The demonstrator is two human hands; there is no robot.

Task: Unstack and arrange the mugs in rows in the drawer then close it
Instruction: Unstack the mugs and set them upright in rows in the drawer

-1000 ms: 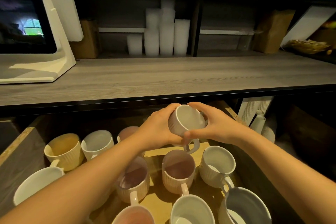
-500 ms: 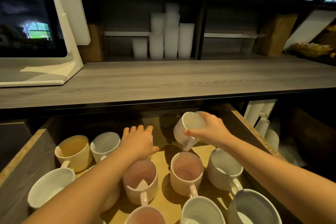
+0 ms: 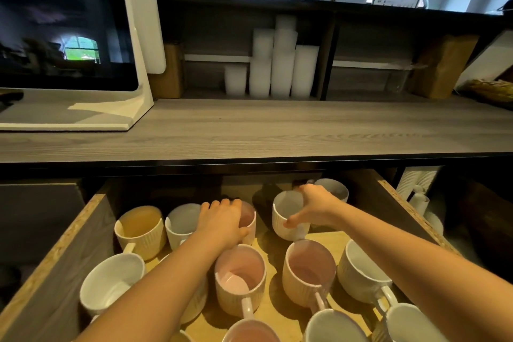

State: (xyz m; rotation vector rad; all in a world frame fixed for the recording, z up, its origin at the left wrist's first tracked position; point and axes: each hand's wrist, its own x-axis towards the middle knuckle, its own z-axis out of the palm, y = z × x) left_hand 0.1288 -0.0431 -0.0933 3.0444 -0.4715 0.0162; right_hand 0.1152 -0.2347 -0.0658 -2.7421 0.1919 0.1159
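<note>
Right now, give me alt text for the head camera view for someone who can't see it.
Two bare hands reach into an open drawer of mugs: the right hand holds a white mug near the back, the left hand holds a pink mug beside it.

You have one yellow mug [image 3: 138, 228], four pink mugs [image 3: 240, 277] and at least seven white or grey mugs [image 3: 363, 272] showing.

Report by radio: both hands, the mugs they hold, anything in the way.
Left hand grips pink mug. Right hand grips white mug, upright, back row. Grey mug close behind; drawer open.
</note>
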